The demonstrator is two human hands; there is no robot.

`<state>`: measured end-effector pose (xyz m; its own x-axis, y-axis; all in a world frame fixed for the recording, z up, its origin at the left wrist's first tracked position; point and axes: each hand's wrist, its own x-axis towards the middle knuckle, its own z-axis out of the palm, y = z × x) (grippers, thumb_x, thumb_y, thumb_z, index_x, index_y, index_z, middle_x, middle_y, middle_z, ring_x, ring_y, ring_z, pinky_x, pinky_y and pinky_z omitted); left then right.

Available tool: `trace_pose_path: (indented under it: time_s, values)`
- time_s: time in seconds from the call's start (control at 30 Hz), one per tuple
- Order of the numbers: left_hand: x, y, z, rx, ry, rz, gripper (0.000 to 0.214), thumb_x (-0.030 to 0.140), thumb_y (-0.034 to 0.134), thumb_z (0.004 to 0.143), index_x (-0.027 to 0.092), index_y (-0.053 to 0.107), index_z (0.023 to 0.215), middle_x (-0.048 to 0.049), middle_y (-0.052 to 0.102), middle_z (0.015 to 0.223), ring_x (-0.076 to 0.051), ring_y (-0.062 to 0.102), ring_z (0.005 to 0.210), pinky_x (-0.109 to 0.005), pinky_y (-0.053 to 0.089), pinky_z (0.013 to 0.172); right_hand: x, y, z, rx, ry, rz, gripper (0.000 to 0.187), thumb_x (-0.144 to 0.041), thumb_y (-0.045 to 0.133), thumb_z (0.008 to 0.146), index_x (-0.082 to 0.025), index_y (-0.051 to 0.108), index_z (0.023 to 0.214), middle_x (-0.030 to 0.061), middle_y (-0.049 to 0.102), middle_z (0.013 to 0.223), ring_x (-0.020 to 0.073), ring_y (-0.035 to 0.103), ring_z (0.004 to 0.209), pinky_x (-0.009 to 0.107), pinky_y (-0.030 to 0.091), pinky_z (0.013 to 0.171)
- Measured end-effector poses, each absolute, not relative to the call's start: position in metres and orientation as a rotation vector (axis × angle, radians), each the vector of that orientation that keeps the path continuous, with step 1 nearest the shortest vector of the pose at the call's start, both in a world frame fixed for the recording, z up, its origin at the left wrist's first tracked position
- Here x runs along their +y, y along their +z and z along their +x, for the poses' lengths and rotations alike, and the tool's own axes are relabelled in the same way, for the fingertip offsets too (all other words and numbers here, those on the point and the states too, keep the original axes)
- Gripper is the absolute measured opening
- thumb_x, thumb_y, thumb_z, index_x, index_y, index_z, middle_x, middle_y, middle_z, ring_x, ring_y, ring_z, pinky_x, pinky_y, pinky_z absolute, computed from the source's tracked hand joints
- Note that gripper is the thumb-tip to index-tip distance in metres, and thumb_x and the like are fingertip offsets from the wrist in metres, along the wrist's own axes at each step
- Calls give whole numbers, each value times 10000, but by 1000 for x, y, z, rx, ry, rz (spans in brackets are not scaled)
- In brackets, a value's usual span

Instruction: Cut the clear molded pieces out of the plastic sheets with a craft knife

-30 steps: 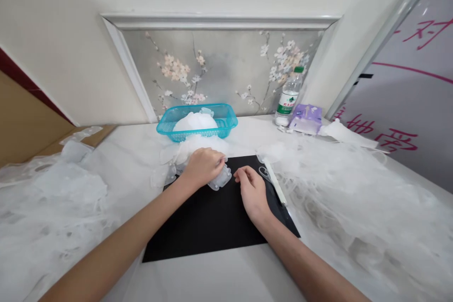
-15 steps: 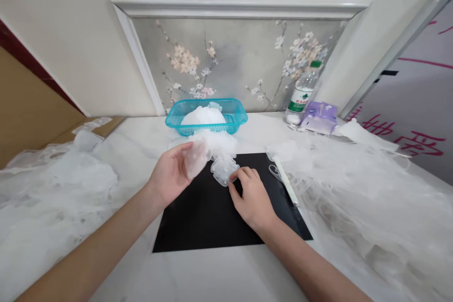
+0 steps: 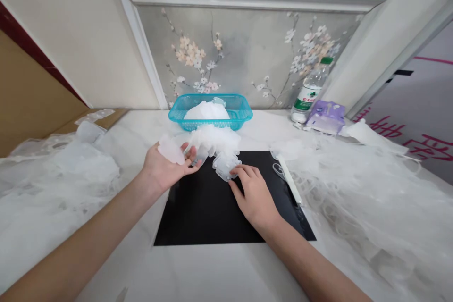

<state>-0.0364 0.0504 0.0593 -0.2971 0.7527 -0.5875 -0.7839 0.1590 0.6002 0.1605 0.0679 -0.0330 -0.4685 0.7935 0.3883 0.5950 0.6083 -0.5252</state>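
The left hand [image 3: 163, 169] has turned palm-up, fingers apart, under a white piece [image 3: 171, 150]; the right hand [image 3: 254, 193] still touches a clear piece [image 3: 222, 165], grip unclear.

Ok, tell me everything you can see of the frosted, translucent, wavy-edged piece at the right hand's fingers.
The frosted, translucent, wavy-edged piece looks like thin plastic, its outline lobed and a few small pale dots showing on it. It sits over the far part of the black rectangular sheet, its far side meeting the heap of whitish frosted pieces. The right hand has its fingers at the near right edge. Whether it is one layer or several can't be told.
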Motion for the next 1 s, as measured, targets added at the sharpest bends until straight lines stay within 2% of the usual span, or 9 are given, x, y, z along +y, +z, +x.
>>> trace_pose_path:
  time_s: [0.17,0.23,0.3,0.4,0.6,0.77,0.87,1.0]
  values:
    - [46,67,-35,847,1389,204,647,595,322,800,106,514,1177,-156,612,999,-235,612,795,-450,502,734,67,-29,160,-2271,367,-1114,160,-259,529,847,-179,574,978,75,610,1014,252,500,966,389,422,825]
    - [45,66,-34,758,1314,244,695,608,363,796,71,493,1218,-182,596,1101,-237,613,862,-439,497,777,67,-28,161,-2297,296,-1149,171,-283,544,841,-176,581,969,73,614,946,253,507,928,386,409,801]
    - [44,67,-32,708,1261,284,616,522,384,835,63,490,1232,-186,569,1186,-221,613,910,-406,494,800,68,-28,163,-2330,188,-1177,133,-246,493,867,-185,594,930,66,610,866,248,513,883,383,388,780]
    - [41,69,-25,692,1246,358,501,415,354,880,111,493,1253,-148,543,1258,-201,616,949,-384,498,798,70,-27,166,-2340,83,-1170,191,-203,407,905,-195,596,884,57,609,816,235,520,836,377,360,778]
    - [38,69,-19,633,1175,424,604,566,343,852,165,466,1287,-123,533,1287,-236,588,1046,-402,495,820,69,-17,170,-2000,74,-1181,181,-229,381,923,-161,545,887,63,612,794,199,535,738,330,377,717]
    - [39,68,-24,528,1135,453,581,527,327,872,153,444,1300,-145,515,1301,-258,573,1074,-414,481,847,65,-8,170,-1938,-24,-1025,133,-136,415,873,-172,543,880,51,621,795,186,550,738,333,388,710]
    - [42,63,-28,519,1177,453,570,495,347,876,139,425,1315,-160,507,1306,-278,555,1100,-423,475,847,58,-5,172,-1967,56,-786,118,-105,461,835,-174,541,886,31,613,739,147,538,642,290,399,611]
    - [47,43,-28,520,1146,385,562,481,337,885,150,403,1334,-157,500,1313,-283,536,1131,-432,454,868,45,-4,172,-2055,48,-370,217,-49,494,784,-146,518,977,22,617,674,114,523,530,243,385,481]
